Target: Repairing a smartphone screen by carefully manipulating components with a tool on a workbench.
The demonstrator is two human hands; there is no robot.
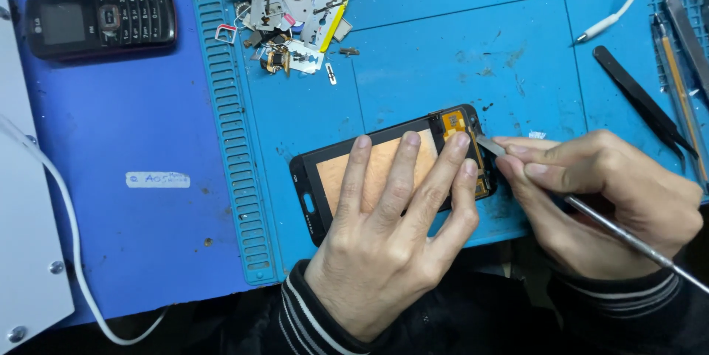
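Note:
A black phone screen assembly (310, 178) lies face down on the blue repair mat (458, 52), its copper-coloured back showing and an orange flex cable (453, 122) at its right end. My left hand (391, 237) presses flat on it with four fingers spread over the panel. My right hand (598, 192) grips a thin metal pry tool (620, 231) like a pen. The tool's flat tip (485, 142) touches the assembly's right edge beside the flex cable.
A heap of small metal phone parts (292, 12) lies at the mat's top. An old black keypad phone (100, 19) rests at the upper left. Black tweezers (639, 97), a white cable (620, 12) and more tools sit on the right. A white box (22, 252) stands at the left edge.

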